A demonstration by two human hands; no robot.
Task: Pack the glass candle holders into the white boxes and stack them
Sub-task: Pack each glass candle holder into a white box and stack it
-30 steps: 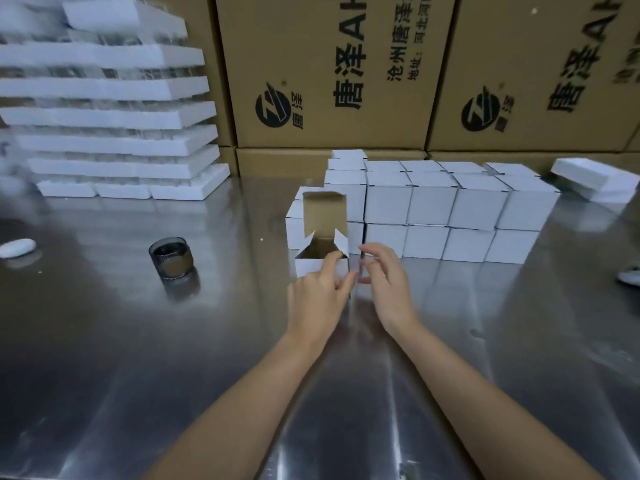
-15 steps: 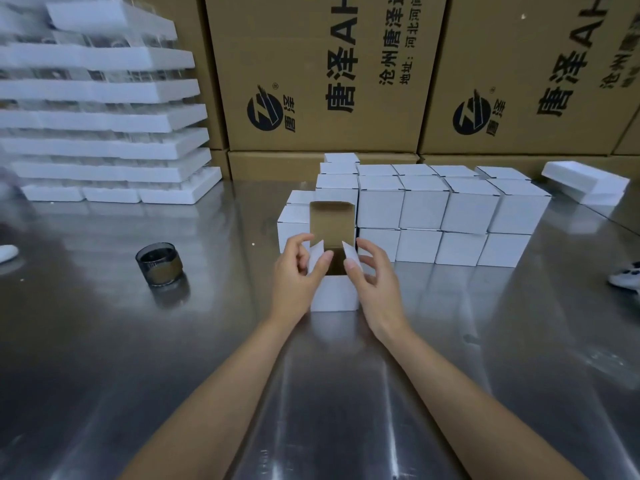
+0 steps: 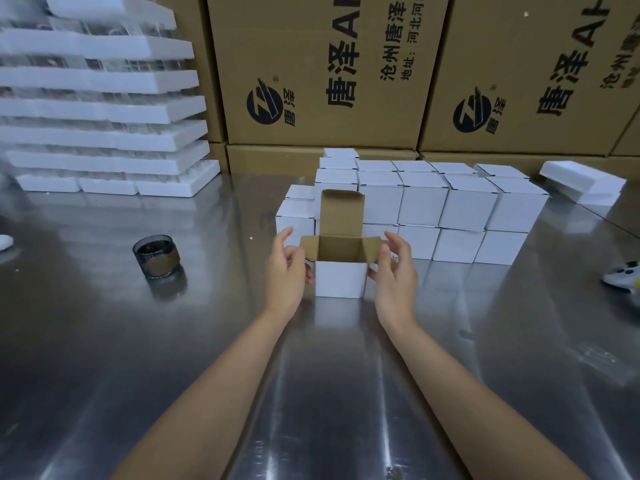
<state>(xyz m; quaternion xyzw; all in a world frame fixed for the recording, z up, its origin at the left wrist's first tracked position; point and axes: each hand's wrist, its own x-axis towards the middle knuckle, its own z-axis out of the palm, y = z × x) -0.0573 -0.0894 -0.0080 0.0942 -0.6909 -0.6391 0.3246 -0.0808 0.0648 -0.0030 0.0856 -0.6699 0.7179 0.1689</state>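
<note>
An open white box (image 3: 341, 280) stands upright on the steel table (image 3: 329, 375), in the middle. Its brown lid flap points straight up and both side flaps are spread outward; nothing shows inside. My left hand (image 3: 285, 271) pinches the left side flap. My right hand (image 3: 394, 275) pinches the right side flap. A dark smoked glass candle holder (image 3: 157, 256) stands alone on the table, well to the left of the box and apart from both hands. A stack of closed white boxes (image 3: 426, 202), two to three layers high, rises directly behind the open box.
White foam trays (image 3: 104, 98) holding glassware are piled at the back left. Big brown cartons (image 3: 322, 71) wall off the back. A loose foam tray (image 3: 581, 181) lies at the back right, and a small white object (image 3: 623, 275) sits at the right edge.
The box has come to rest square on the table. Its two side flaps have been folded outward, and my hands have moved apart to either side of it.
</note>
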